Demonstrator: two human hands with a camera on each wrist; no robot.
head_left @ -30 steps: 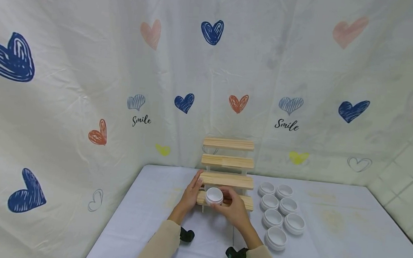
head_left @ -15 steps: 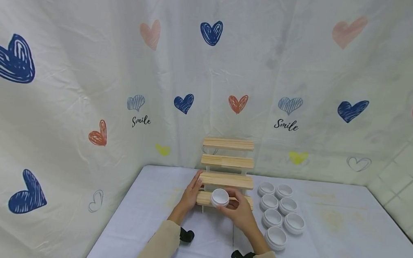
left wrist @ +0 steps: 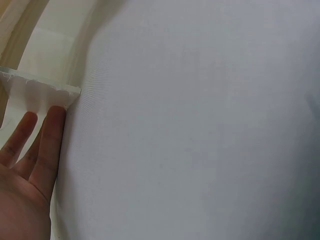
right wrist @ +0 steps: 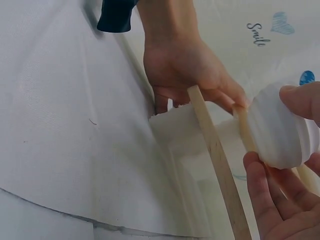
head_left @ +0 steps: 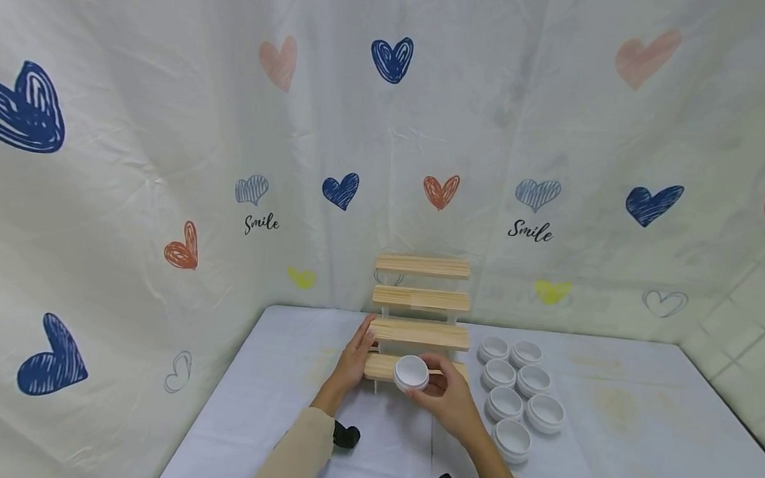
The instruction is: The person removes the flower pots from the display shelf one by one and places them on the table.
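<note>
A small white bowl (head_left: 411, 373) is pinched between the thumb and fingers of my right hand (head_left: 451, 403), tilted a little, overlapping the lowest shelf of a stepped wooden rack (head_left: 419, 335). Its ridged side shows in the right wrist view, where the bowl (right wrist: 277, 127) is gripped at its edge. My left hand (head_left: 347, 366) rests against the rack's left end. In the left wrist view, that hand's straight fingers (left wrist: 49, 150) reach the pale support plate (left wrist: 37, 90) under a shelf.
Several similar white bowls (head_left: 505, 404) stand in two uneven columns right of the rack. A white cloth covers the table (head_left: 609, 456). Behind the rack hangs a white curtain (head_left: 461, 124) printed with hearts. Dark straps are on both wrists.
My right hand has moved the bowl right and slightly toward me along the front of the lowest shelf. The left hand stays in place on the rack.
</note>
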